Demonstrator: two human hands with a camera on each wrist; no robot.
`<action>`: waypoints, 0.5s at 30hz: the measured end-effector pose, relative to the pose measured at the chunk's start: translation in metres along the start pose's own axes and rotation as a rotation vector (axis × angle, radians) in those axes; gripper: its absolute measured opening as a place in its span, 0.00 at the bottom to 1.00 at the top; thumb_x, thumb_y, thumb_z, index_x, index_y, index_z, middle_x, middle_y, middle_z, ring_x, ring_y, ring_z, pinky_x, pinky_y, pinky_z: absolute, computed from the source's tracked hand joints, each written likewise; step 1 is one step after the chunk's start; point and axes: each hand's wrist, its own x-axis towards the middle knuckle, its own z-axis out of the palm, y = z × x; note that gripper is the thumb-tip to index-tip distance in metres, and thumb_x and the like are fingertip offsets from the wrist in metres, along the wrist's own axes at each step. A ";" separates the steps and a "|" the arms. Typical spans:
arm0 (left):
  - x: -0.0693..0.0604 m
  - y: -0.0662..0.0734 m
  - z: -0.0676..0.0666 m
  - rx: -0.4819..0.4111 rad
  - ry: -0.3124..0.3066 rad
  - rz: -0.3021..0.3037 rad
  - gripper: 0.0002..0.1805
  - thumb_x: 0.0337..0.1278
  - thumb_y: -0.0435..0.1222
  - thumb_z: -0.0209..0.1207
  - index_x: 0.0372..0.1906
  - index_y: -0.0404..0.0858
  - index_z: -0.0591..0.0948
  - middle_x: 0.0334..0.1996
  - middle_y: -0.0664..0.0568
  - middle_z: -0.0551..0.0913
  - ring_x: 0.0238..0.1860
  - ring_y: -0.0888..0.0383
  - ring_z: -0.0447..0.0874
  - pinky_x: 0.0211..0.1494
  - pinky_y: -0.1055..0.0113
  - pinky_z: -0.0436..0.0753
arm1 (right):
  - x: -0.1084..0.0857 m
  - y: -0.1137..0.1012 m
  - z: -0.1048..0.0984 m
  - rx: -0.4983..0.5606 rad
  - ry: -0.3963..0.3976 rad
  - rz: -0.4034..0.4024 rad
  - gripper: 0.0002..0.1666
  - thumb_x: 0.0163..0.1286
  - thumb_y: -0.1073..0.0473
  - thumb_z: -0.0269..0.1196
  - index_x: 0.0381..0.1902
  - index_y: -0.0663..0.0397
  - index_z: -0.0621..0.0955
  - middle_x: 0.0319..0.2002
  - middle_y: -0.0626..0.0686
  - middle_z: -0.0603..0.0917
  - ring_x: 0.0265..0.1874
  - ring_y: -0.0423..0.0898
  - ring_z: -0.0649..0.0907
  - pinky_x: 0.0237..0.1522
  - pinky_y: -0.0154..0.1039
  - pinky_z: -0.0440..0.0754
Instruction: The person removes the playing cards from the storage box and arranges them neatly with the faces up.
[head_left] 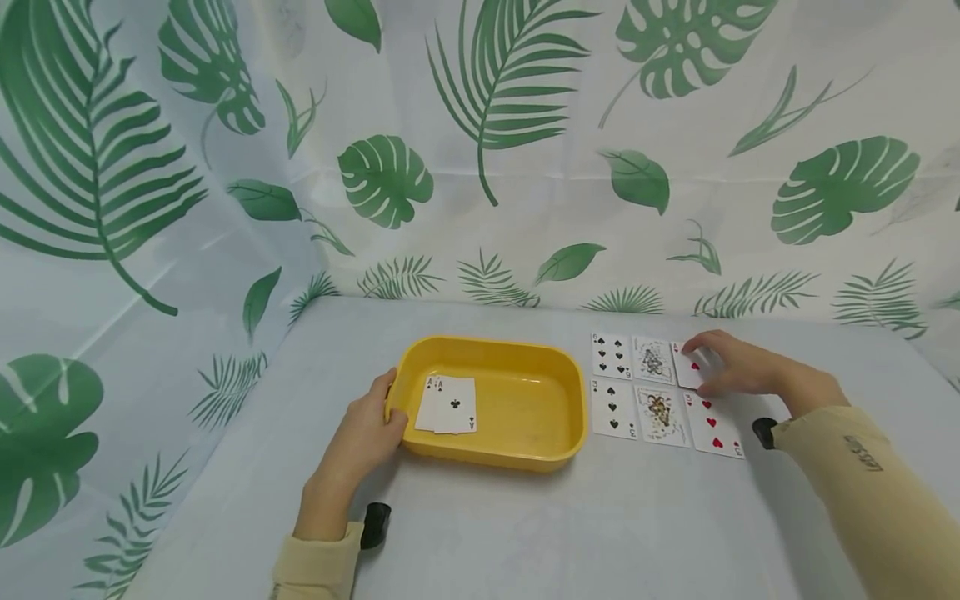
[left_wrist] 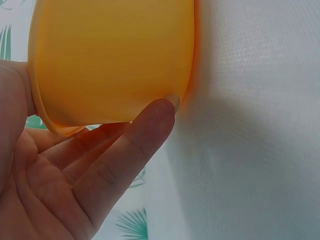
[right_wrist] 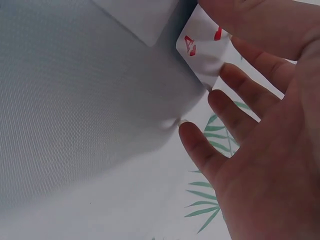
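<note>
Matte, weave-textured cloth (head_left: 480, 533) underlies a smooth, rounded-rectangular yellow tray (head_left: 528, 408). The left hand (head_left: 367, 425) grips the tray's left end; right of it, the right hand (head_left: 738, 365) touches a thin red ace (head_left: 686, 373) with its fingertips (pinching or not, I cannot tell). Five cards (head_left: 615, 408) neighbour the ace; two aces (head_left: 455, 414) overlap inside the tray.
</note>
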 end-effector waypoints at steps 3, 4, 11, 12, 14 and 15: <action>0.000 -0.001 0.000 0.000 0.002 -0.001 0.36 0.64 0.30 0.48 0.77 0.31 0.58 0.70 0.34 0.69 0.57 0.47 0.75 0.66 0.46 0.73 | 0.000 0.003 -0.001 -0.001 -0.003 -0.013 0.37 0.57 0.59 0.73 0.62 0.63 0.72 0.65 0.72 0.62 0.59 0.72 0.64 0.61 0.74 0.64; 0.000 -0.002 0.000 0.001 0.003 -0.001 0.36 0.64 0.31 0.48 0.77 0.31 0.58 0.70 0.34 0.69 0.57 0.47 0.75 0.66 0.46 0.72 | 0.000 0.002 -0.001 0.000 -0.004 -0.018 0.37 0.57 0.59 0.73 0.62 0.64 0.72 0.65 0.72 0.62 0.59 0.72 0.64 0.61 0.74 0.64; -0.001 -0.003 0.000 -0.004 0.009 0.005 0.35 0.64 0.30 0.48 0.77 0.30 0.58 0.70 0.34 0.69 0.58 0.46 0.75 0.67 0.46 0.72 | 0.001 0.004 -0.001 0.003 -0.011 -0.037 0.35 0.58 0.59 0.73 0.60 0.62 0.73 0.64 0.72 0.61 0.59 0.72 0.64 0.60 0.74 0.63; -0.001 -0.003 0.000 -0.005 0.009 0.005 0.35 0.64 0.30 0.48 0.77 0.31 0.58 0.70 0.34 0.69 0.58 0.46 0.75 0.67 0.46 0.72 | 0.001 0.004 -0.001 0.002 -0.011 -0.032 0.35 0.58 0.58 0.73 0.60 0.62 0.73 0.65 0.72 0.61 0.59 0.72 0.64 0.60 0.74 0.64; 0.000 -0.002 0.001 -0.009 0.007 0.007 0.35 0.64 0.30 0.48 0.77 0.31 0.58 0.70 0.35 0.69 0.58 0.47 0.75 0.67 0.46 0.72 | 0.000 0.005 -0.001 -0.005 -0.007 -0.025 0.34 0.59 0.57 0.72 0.61 0.63 0.74 0.65 0.73 0.61 0.60 0.73 0.63 0.60 0.74 0.64; 0.000 -0.002 0.001 -0.010 0.007 0.008 0.35 0.64 0.30 0.48 0.77 0.31 0.58 0.70 0.35 0.69 0.58 0.47 0.75 0.67 0.46 0.72 | -0.001 0.005 -0.002 -0.008 -0.002 -0.021 0.34 0.61 0.56 0.71 0.61 0.63 0.73 0.65 0.73 0.61 0.60 0.74 0.63 0.60 0.75 0.63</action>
